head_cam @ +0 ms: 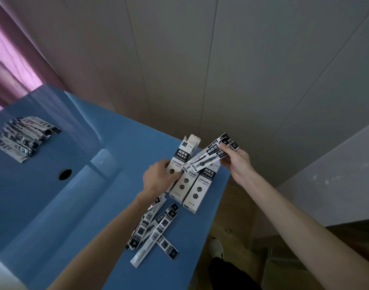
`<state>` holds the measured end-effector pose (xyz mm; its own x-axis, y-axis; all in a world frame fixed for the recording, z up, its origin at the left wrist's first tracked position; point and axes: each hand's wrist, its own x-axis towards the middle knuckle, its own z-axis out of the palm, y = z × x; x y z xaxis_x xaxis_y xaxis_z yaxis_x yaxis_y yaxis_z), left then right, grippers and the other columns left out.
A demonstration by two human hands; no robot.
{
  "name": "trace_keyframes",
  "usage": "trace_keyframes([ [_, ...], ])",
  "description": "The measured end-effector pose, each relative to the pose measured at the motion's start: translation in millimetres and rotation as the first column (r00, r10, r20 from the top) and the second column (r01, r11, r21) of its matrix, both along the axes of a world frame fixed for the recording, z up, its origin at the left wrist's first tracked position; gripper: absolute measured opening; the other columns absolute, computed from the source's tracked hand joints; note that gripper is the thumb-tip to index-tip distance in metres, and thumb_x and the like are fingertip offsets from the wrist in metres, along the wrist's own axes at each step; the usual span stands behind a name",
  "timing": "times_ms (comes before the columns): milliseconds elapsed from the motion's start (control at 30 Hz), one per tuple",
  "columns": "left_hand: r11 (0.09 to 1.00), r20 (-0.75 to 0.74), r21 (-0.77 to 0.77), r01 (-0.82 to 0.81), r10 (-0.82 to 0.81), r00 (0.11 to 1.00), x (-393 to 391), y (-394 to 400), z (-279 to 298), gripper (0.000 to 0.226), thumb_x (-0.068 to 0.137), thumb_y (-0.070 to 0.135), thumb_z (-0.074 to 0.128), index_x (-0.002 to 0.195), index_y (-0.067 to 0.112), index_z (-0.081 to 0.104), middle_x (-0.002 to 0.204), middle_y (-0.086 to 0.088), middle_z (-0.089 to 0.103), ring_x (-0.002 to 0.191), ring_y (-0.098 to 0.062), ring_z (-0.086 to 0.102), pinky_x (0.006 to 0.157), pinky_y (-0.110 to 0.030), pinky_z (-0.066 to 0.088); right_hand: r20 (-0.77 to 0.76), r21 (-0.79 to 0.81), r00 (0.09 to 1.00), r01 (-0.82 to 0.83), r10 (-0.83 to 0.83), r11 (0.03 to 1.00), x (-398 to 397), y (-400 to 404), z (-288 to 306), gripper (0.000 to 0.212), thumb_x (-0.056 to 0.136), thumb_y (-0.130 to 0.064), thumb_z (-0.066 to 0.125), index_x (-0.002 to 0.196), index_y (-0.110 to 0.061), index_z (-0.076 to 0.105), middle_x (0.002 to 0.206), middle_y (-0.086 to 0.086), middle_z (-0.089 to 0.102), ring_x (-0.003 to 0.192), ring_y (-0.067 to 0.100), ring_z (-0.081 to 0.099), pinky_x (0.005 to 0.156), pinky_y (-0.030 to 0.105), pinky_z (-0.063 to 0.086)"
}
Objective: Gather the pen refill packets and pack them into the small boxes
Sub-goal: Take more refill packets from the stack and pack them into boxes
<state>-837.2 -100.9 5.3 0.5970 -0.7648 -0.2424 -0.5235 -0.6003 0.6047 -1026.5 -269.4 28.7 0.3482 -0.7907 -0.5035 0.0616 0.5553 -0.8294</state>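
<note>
Nearest, a loose scatter of pen refill packets [156,231] lies criss-crossed on the blue desk [53,206], close to its right edge and partly under the left forearm, seemingly left within easy reach for gathering. Just beyond them two closed small boxes [195,189] lie flat side by side, touching along their long sides. Over their far ends the left hand [158,176] grips a third box, the open box [182,158], fingers curled round its lower half so that it stands tilted with its flap raised and its mouth turned up and away; that hold looks meant to steady the opening for loading. Beside it the right hand [234,162] pinches a small bunch of packets [208,156] by their dark header ends, the clear ends slanting down toward the left hand and crossing in front of the open box, not yet inside it. By my reading the bunch needs aligning with the mouth before it can slide in. Farther off, toward the desk's left side and well apart from the work, a second heap of packets [24,137] lies fanned in overlapping rows, and a round cable hole [65,174] sits in the desk between that heap and the hands. Below the desk's right edge a shoe [216,246] shows on the wooden floor.
</note>
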Motion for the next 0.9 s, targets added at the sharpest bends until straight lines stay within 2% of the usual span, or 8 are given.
trace_keyframes([
  [67, 0.998, -0.012, -0.048, -0.037, 0.037, 0.999, -3, 6, 5, 0.034, 0.083, 0.050, 0.072, 0.112, 0.036, 0.063, 0.090, 0.022, 0.071, 0.077, 0.001, 0.067, 0.071, -0.035, 0.061, 0.033, 0.010, 0.999, -0.002, 0.002, 1.000, 4, -7, 11, 0.041, 0.087, -0.019, 0.080, 0.120, 0.002, 0.067, 0.109, 0.014, 0.077, 0.089, 0.018, 0.073, 0.066, 0.026, 0.058],
  [200, 0.980, -0.040, -0.170, -0.102, 0.096, 0.995, -10, 22, 12, 0.047, 0.082, 0.036, 0.072, 0.126, 0.030, 0.058, 0.093, 0.024, 0.067, 0.081, 0.000, 0.066, 0.072, -0.034, 0.060, 0.159, 0.015, 0.987, -0.022, 0.019, 1.000, 9, -22, 46, 0.022, 0.090, -0.016, 0.076, 0.107, -0.005, 0.067, 0.094, 0.007, 0.078, 0.081, 0.015, 0.074, 0.057, 0.021, 0.057],
  [300, 0.949, -0.042, -0.299, -0.100, 0.092, 0.995, -13, 33, 10, 0.053, 0.082, 0.035, 0.073, 0.132, 0.032, 0.054, 0.110, 0.022, 0.068, 0.100, -0.002, 0.066, 0.084, -0.038, 0.061, 0.261, -0.023, 0.965, -0.031, 0.036, 0.999, 10, -31, 73, 0.018, 0.091, -0.014, 0.074, 0.104, -0.006, 0.066, 0.092, 0.006, 0.077, 0.076, 0.014, 0.073, 0.055, 0.020, 0.058],
  [367, 0.926, -0.024, -0.369, -0.083, 0.080, 0.997, -16, 36, 10, 0.054, 0.084, 0.030, 0.076, 0.133, 0.032, 0.053, 0.120, 0.021, 0.066, 0.111, -0.001, 0.063, 0.091, -0.040, 0.059, 0.244, -0.079, 0.968, -0.043, 0.061, 0.996, 12, -35, 84, 0.019, 0.090, -0.015, 0.076, 0.105, -0.006, 0.067, 0.098, 0.009, 0.077, 0.081, 0.016, 0.073, 0.058, 0.021, 0.059],
  [467, 0.895, -0.025, -0.442, -0.068, 0.064, 0.998, -20, 37, 13, 0.053, 0.085, 0.027, 0.076, 0.133, 0.032, 0.053, 0.124, 0.022, 0.066, 0.114, -0.001, 0.063, 0.090, -0.042, 0.060, 0.146, -0.198, 0.986, -0.052, 0.082, 0.979, 15, -37, 92, 0.020, 0.090, -0.017, 0.077, 0.105, -0.006, 0.070, 0.104, 0.010, 0.078, 0.089, 0.017, 0.073, 0.065, 0.023, 0.060],
  [633, 0.871, -0.036, -0.489, -0.053, 0.041, 0.999, -27, 41, 19, 0.051, 0.086, 0.019, 0.079, 0.130, 0.028, 0.056, 0.119, 0.026, 0.067, 0.108, 0.000, 0.065, 0.084, -0.034, 0.061, 0.037, -0.400, 0.999, 0.002, 0.014, 0.917, 13, -27, 103, 0.022, 0.092, -0.018, 0.077, 0.106, -0.002, 0.072, 0.095, 0.004, 0.079, 0.079, 0.008, 0.073, 0.061, 0.019, 0.053],
  [767, 0.861, -0.035, -0.508, -0.033, 0.018, 0.999, -31, 45, 23, 0.051, 0.085, 0.017, 0.079, 0.130, 0.026, 0.057, 0.119, 0.026, 0.067, 0.109, -0.001, 0.066, 0.086, -0.032, 0.061, 0.016, -0.522, 1.000, 0.012, -0.004, 0.853, 10, -16, 112, 0.006, 0.093, -0.018, 0.076, 0.094, -0.012, 0.074, 0.091, 0.002, 0.079, 0.082, 0.011, 0.075, 0.065, 0.020, 0.055],
  [900, 0.854, -0.027, -0.521, -0.010, -0.005, 1.000, -36, 46, 28, 0.052, 0.085, 0.017, 0.079, 0.131, 0.024, 0.057, 0.120, 0.024, 0.067, 0.109, -0.004, 0.067, 0.088, -0.033, 0.061, 0.012, -0.640, 0.999, 0.048, -0.052, 0.767, 11, -6, 122, 0.006, 0.095, -0.022, 0.073, 0.093, -0.017, 0.075, 0.085, -0.001, 0.078, 0.077, 0.014, 0.074, 0.064, 0.025, 0.057],
])
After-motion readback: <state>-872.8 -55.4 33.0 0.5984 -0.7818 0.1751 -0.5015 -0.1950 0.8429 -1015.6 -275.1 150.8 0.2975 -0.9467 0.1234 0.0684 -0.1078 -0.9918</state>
